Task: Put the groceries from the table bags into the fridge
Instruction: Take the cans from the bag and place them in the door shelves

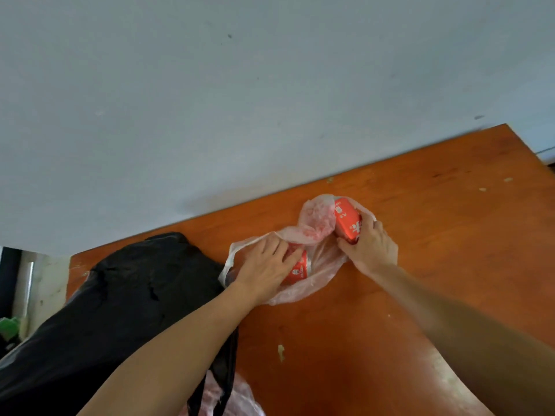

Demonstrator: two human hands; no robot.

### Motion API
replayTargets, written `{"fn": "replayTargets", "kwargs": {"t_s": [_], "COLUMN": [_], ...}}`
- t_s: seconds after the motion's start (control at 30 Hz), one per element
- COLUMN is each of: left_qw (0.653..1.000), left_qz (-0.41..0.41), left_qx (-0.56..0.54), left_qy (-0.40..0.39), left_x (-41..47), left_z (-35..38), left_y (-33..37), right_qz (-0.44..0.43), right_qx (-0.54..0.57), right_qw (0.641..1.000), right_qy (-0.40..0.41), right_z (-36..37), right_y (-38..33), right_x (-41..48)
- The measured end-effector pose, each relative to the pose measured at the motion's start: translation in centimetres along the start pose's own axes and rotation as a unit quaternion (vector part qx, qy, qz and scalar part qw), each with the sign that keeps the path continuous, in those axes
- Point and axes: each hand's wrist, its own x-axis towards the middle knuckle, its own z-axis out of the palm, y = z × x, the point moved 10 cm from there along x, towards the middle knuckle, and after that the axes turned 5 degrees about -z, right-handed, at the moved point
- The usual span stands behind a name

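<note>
A thin clear plastic bag (318, 223) lies open on the orange-brown wooden table (435, 235). My left hand (267, 262) rests inside it, fingers closed over a red drink can (300, 268) lying on its side. My right hand (371, 244) grips a second red can (347, 219), tilted at the bag's far right edge. Both cans carry white print. The fridge is not in view.
A large black plastic bag (120, 295) covers the table's left part, its handle (223, 382) hanging near the front. Another pinkish clear bag (240, 400) shows at the bottom edge. A pale wall (240, 100) runs behind the table. Green items (9, 325) sit at far left.
</note>
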Motion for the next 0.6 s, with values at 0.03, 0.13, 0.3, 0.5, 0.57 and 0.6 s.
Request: {"fn": "replayTargets", "kwargs": {"t_s": [0.03, 0.13, 0.3, 0.5, 0.57, 0.6], "left_qw": [1.0, 0.999, 0.997, 0.996, 0.995, 0.994], "left_qz": [0.002, -0.031, -0.054, -0.063, -0.069, -0.072], "left_qx": [0.006, 0.012, -0.004, -0.056, -0.07, -0.081], "left_qy": [0.007, -0.013, -0.055, 0.017, 0.028, 0.031], "left_x": [0.4, 2.1, 3.4, -0.2, -1.6, -2.2], "left_z": [-0.5, -1.5, -2.1, -6.8, -8.5, -9.3], "left_y": [0.8, 1.7, 1.8, -0.4, -0.9, -1.1], "right_qz": [-0.005, -0.02, -0.029, -0.032, -0.042, -0.048], "right_qx": [-0.001, 0.007, 0.03, 0.063, 0.068, 0.071], "right_qw": [1.0, 1.0, 0.999, 0.995, 0.995, 0.995], "right_qy": [-0.003, -0.011, -0.031, -0.076, -0.062, -0.05], "right_z": [-0.2, -0.3, -0.1, -1.4, -2.9, -3.8], "right_y": [0.5, 1.7, 2.4, 1.7, 1.0, 0.6], "right_x": [-0.2, -0.7, -0.7, -1.0, -1.6, -2.1]}}
